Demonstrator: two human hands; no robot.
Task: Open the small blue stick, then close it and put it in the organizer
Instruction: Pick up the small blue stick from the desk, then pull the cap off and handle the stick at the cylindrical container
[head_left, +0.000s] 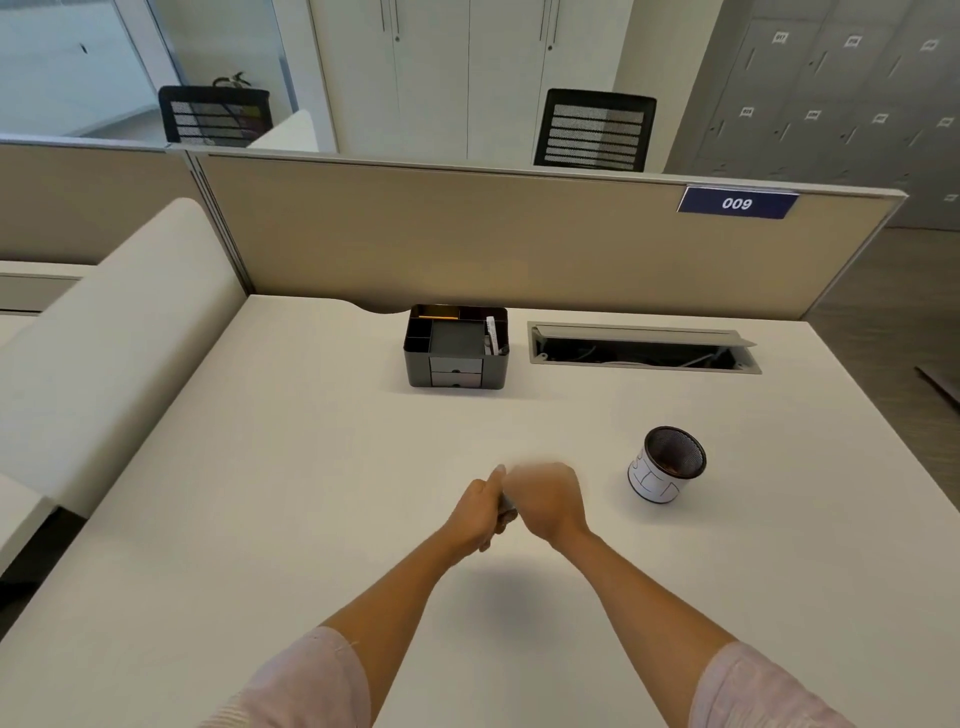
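Note:
Both my hands meet above the middle of the desk. My left hand and my right hand are closed around a small stick, of which only a short greyish-blue piece shows between them. Whether its cap is on or off is hidden by my fingers. The black desk organizer stands at the back of the desk, well beyond my hands. It has several open compartments on top and two small drawers in front; a white item stands in its right compartment.
A black mesh pen cup with a white label stands to the right of my hands. A cable tray with its lid raised is set into the desk right of the organizer. A beige partition closes the back edge.

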